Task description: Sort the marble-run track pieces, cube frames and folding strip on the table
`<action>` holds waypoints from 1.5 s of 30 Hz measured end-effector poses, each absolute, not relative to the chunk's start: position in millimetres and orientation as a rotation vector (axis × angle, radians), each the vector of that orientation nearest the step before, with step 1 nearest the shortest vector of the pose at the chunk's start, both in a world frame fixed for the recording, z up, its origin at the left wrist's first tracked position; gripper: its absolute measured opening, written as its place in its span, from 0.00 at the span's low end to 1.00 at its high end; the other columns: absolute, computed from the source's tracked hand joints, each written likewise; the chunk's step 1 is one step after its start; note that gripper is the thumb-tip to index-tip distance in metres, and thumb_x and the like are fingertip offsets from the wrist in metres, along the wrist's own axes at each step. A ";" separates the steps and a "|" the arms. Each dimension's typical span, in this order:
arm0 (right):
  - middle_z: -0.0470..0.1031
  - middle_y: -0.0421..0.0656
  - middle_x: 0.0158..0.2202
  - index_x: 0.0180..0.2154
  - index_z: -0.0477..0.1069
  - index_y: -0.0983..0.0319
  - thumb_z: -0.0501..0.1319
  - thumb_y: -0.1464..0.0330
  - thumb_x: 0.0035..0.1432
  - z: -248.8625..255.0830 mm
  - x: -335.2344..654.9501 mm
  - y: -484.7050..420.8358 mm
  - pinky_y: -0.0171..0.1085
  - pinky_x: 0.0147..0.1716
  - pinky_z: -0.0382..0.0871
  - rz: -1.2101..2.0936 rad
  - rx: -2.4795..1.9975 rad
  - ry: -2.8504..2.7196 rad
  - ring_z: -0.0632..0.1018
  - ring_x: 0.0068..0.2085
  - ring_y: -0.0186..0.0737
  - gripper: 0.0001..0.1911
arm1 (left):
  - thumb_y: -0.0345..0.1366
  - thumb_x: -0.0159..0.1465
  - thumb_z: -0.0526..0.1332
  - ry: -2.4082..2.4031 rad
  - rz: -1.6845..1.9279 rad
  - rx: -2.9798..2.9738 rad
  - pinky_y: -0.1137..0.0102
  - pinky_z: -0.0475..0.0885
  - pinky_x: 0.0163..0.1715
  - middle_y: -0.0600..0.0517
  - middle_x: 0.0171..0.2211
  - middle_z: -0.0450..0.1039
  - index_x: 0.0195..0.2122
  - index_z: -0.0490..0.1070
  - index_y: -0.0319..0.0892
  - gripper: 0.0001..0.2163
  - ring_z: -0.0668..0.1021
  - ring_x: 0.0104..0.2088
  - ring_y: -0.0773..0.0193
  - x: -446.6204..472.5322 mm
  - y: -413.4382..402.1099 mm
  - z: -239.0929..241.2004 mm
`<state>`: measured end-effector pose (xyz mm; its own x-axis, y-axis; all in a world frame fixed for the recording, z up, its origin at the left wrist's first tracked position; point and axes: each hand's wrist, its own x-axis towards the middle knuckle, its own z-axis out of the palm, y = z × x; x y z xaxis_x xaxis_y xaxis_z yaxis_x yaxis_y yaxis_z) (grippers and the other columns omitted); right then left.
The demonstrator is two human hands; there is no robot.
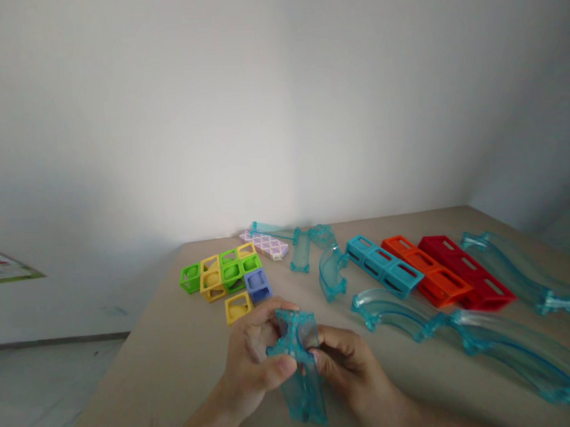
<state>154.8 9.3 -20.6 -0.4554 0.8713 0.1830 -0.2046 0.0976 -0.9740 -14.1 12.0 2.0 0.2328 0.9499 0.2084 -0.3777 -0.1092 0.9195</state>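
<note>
Near the front of the table, both hands grip a translucent teal marble-run track piece [303, 389]. My left hand [255, 360] closes round its upper left side, thumb across the front near the joint. From the right, my right hand [347, 364] pinches the piece at mid-height with thumb and fingers. The upper part has a rounded cut-out, and a flat straight part extends down toward me. Whether these are two joined pieces or one, I cannot tell. Just beyond my left hand lies a yellow block frame [238, 308].
Green, yellow and blue block frames [230, 271] cluster at the left. Behind lies a purple patterned box [267, 245]. Right of centre are a blue column [382, 265], an orange column [428, 270] and a red column [467, 273]. Curved teal tracks [525, 347] spread along the right.
</note>
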 end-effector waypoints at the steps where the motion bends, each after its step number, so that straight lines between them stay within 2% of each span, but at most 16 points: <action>1: 0.61 0.37 0.23 0.26 0.67 0.63 0.59 0.56 0.61 -19.8 154.4 9.1 0.33 0.29 0.60 1.532 -0.701 -1.461 0.64 0.27 0.33 0.19 | 0.45 0.49 0.72 0.686 1.286 1.119 0.72 0.71 0.27 0.49 0.29 0.74 0.44 0.75 0.41 0.23 0.74 0.27 0.64 -13.7 12.7 0.9; 6: 0.60 0.35 0.20 0.25 0.65 0.63 0.60 0.53 0.60 -15.6 153.2 9.2 0.30 0.23 0.56 1.642 -0.749 -1.353 0.61 0.23 0.29 0.21 | 0.46 0.49 0.71 0.747 1.404 0.803 0.74 0.71 0.24 0.52 0.25 0.75 0.40 0.76 0.41 0.20 0.75 0.23 0.67 -9.5 19.4 6.8; 13: 0.61 0.36 0.21 0.25 0.66 0.64 0.63 0.50 0.54 -13.2 152.6 10.1 0.31 0.24 0.56 1.709 -0.766 -1.254 0.62 0.23 0.29 0.23 | 0.47 0.49 0.71 0.739 1.398 0.648 0.69 0.75 0.31 0.50 0.25 0.76 0.31 0.77 0.36 0.18 0.76 0.24 0.65 -11.7 26.2 16.8; 17: 0.60 0.36 0.21 0.27 0.67 0.64 0.63 0.51 0.55 -16.4 154.3 10.0 0.32 0.25 0.55 1.726 -0.728 -1.246 0.61 0.23 0.30 0.21 | 0.44 0.51 0.70 0.706 1.426 0.609 0.68 0.75 0.35 0.50 0.27 0.76 0.34 0.76 0.37 0.16 0.77 0.27 0.64 -12.5 27.3 15.0; 20: 0.62 0.37 0.24 0.41 0.70 0.62 0.62 0.53 0.57 -18.8 159.1 10.5 0.33 0.26 0.56 1.640 -0.659 -1.189 0.64 0.27 0.34 0.19 | 0.39 0.55 0.68 0.670 1.513 0.522 0.69 0.75 0.37 0.52 0.32 0.78 0.38 0.75 0.40 0.12 0.79 0.31 0.64 -13.5 30.2 15.2; 23: 0.66 0.40 0.29 0.51 0.65 0.59 0.62 0.55 0.55 -15.7 164.4 12.0 0.36 0.30 0.59 1.576 -0.578 -1.128 0.67 0.32 0.39 0.25 | 0.35 0.59 0.64 0.671 1.584 0.415 0.69 0.76 0.37 0.51 0.34 0.80 0.41 0.75 0.41 0.09 0.80 0.33 0.63 -16.3 35.2 18.3; 30: 0.70 0.42 0.35 0.46 0.68 0.57 0.68 0.61 0.47 -5.4 161.6 14.7 0.37 0.34 0.62 1.694 -0.467 -1.029 0.70 0.35 0.40 0.23 | 0.31 0.62 0.59 0.582 1.601 0.337 0.68 0.77 0.36 0.49 0.34 0.81 0.44 0.74 0.41 0.10 0.82 0.34 0.61 -22.9 41.4 21.1; 34: 0.69 0.42 0.37 0.46 0.68 0.56 0.71 0.61 0.43 -13.4 160.5 15.2 0.35 0.31 0.61 1.692 -0.487 -1.042 0.69 0.35 0.39 0.26 | 0.31 0.63 0.58 0.551 1.586 0.353 0.67 0.78 0.37 0.49 0.36 0.81 0.45 0.74 0.42 0.11 0.82 0.35 0.61 -24.8 41.1 18.2; 37: 0.67 0.42 0.37 0.47 0.66 0.55 0.69 0.56 0.46 -18.7 164.4 12.8 0.37 0.32 0.62 1.580 -0.569 -1.186 0.69 0.37 0.41 0.27 | 0.31 0.61 0.59 0.538 1.581 0.373 0.67 0.77 0.39 0.49 0.37 0.81 0.45 0.75 0.42 0.11 0.82 0.37 0.61 -25.8 40.4 17.5; 39: 0.67 0.44 0.40 0.50 0.64 0.56 0.65 0.56 0.52 -19.1 168.4 9.4 0.39 0.37 0.63 1.392 -0.666 -1.369 0.69 0.40 0.44 0.25 | 0.31 0.60 0.60 0.521 1.567 0.387 0.67 0.77 0.40 0.49 0.38 0.81 0.44 0.75 0.42 0.11 0.81 0.38 0.60 -26.0 39.2 17.0; 42: 0.68 0.45 0.42 0.51 0.63 0.56 0.63 0.62 0.56 -14.4 173.7 4.7 0.40 0.41 0.63 1.016 -0.839 -1.601 0.70 0.42 0.45 0.21 | 0.32 0.59 0.62 0.505 1.468 0.441 0.65 0.76 0.43 0.48 0.38 0.81 0.45 0.76 0.41 0.12 0.81 0.39 0.59 -24.6 35.9 15.3; 45: 0.69 0.42 0.35 0.45 0.66 0.58 0.62 0.68 0.56 -6.0 175.2 3.1 0.38 0.36 0.63 0.774 -0.940 -1.765 0.70 0.36 0.41 0.14 | 0.33 0.59 0.61 0.525 1.364 0.505 0.62 0.74 0.45 0.46 0.39 0.80 0.46 0.76 0.40 0.13 0.80 0.40 0.56 -20.7 32.3 13.3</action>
